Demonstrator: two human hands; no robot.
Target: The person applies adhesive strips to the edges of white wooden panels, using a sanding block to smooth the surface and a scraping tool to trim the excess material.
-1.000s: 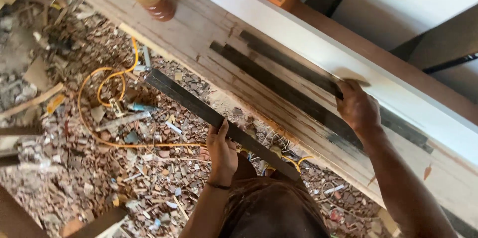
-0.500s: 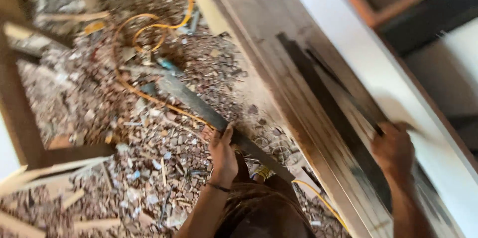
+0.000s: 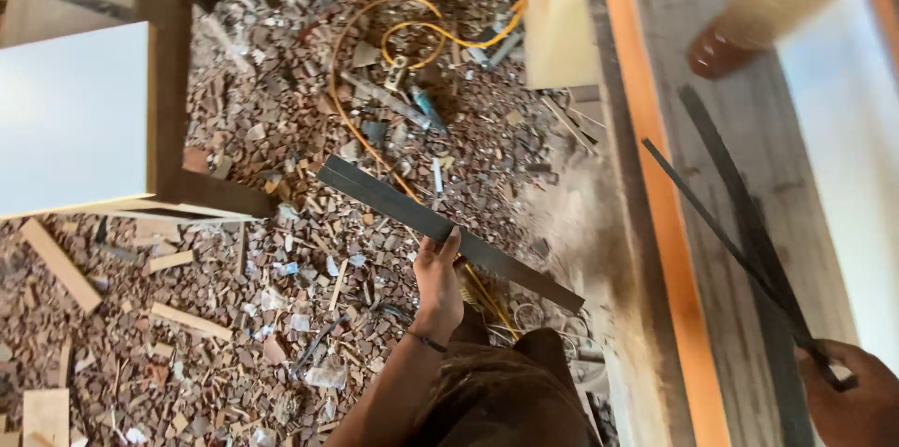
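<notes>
My left hand [image 3: 438, 280] grips a long dark flat strip [image 3: 412, 213] near its middle and holds it slanted over the littered floor. My right hand [image 3: 847, 395], at the lower right corner, closes on the near ends of several thin dark strips [image 3: 740, 222] that lie lengthwise on a long wooden board [image 3: 712, 185]. The board has an orange edge band [image 3: 655, 185] along its left side. Part of my right hand is cut off by the frame edge.
Wood chips and offcuts cover the floor [image 3: 281, 297]. A yellow cable [image 3: 375, 63] loops near a small tool. A white panel with a dark frame [image 3: 84, 110] stands at left. A brown-tipped plastic bottle [image 3: 777, 7] lies on the board at upper right.
The view has swung left, so the board now runs along the right side. My left hand keeps its hold on the dark strip; my right hand stays on the thin strips on the board.
</notes>
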